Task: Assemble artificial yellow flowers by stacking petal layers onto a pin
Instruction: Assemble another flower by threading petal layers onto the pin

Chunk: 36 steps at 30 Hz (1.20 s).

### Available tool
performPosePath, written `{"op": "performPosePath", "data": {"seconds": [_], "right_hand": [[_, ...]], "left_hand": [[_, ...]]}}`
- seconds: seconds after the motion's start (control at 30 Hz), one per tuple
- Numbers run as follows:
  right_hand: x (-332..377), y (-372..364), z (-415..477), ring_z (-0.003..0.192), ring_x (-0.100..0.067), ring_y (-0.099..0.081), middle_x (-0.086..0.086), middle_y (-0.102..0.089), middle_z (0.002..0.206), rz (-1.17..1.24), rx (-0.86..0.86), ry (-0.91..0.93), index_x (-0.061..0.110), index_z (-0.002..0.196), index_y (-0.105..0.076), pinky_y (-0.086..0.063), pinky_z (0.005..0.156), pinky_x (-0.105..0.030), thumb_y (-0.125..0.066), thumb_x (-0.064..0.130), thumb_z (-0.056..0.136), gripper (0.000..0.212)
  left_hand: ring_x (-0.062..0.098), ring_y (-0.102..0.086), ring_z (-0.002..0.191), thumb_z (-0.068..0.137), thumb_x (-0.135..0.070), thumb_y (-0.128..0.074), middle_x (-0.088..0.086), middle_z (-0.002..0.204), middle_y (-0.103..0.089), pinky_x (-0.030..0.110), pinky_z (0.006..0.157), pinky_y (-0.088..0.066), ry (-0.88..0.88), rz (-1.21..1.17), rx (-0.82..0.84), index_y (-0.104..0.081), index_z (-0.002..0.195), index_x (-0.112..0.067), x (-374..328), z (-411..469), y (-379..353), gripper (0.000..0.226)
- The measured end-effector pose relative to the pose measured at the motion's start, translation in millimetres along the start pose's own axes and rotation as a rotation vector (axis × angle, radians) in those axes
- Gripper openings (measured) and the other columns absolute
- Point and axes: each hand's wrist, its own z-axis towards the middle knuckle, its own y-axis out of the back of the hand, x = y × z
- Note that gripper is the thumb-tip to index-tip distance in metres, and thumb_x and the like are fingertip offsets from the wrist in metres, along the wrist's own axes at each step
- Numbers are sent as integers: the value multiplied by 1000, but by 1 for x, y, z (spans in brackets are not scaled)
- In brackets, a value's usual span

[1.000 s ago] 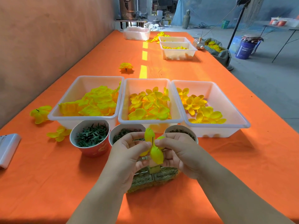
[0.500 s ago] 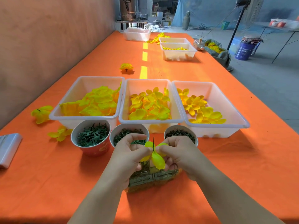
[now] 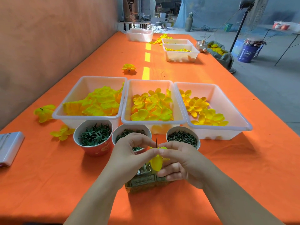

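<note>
Yellow petal layer [image 3: 156, 162], thin and smooth, sits lower centre on a slender dark upright pin [image 3: 156, 141]. Left hand [image 3: 129, 158] and right hand [image 3: 180, 161] pinch it with curled fingertips above the orange cloth surface [image 3: 48, 176].

Three petal tubs line the orange counter [image 3: 40, 176]: left tub [image 3: 97, 84], middle tub [image 3: 151, 86], right tub [image 3: 227, 111]. Three cups front them: left cup [image 3: 95, 149], middle cup [image 3: 129, 126], right cup [image 3: 182, 128]. Three further tubs stand behind: wall-side tub [image 3: 140, 36], rear tub [image 3: 177, 41], nearer tub [image 3: 181, 56]. Three loose flowers: far flower [image 3: 129, 67], left flower [image 3: 43, 112], near flower [image 3: 62, 133]. Two hands, left hand [image 3: 129, 156] and right hand [image 3: 181, 159], share one pin [image 3: 156, 141], one petal layer [image 3: 156, 162].
</note>
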Motion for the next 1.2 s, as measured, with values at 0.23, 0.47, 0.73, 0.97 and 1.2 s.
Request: {"op": "performPosePath", "data": {"seconds": [0.23,0.47,0.73,0.97,1.2], "right_hand": [[-14,3,-3,76,-30,-76,-15,-77,89,-29,-50,114,21,124,-54,-56,56,-28,-76,12,84,47],[-11,2,1,75,-30,-76,-13,-77,82,-217,-104,165,25,120,-55,-58,61,-32,-77,14,86,42],[45,44,9,65,-15,-73,-2,-75,72,-657,-212,229,26,92,-72,-50,54,-27,-78,19,82,13],[100,24,135,86,-23,-64,-7,-72,92,-1162,-450,439,10,89,-74,-43,69,-30,-69,36,90,27],[93,-7,209,61,-22,-51,-3,-51,65,-1377,-409,147,13,67,-48,-33,48,-28,-79,38,79,42]], "left_hand": [[11,-67,93,68,-27,-78,-5,92,-68,44,85,-57,-6,1,-21,-77,72,-25,2,0,-10,4],[13,-67,93,72,-18,-84,-1,92,-70,46,85,-56,24,10,37,-77,71,-27,7,5,-4,11],[12,-66,95,69,-30,-81,-7,93,-68,41,83,-55,20,6,100,-76,72,-27,11,11,-3,6],[22,-66,95,70,-31,-82,-6,93,-70,38,82,-52,54,-55,115,-77,76,-22,17,13,-1,12],[17,-67,99,73,-31,-81,-2,93,-70,46,98,-52,100,-40,148,-77,79,-22,13,13,2,12]]}}
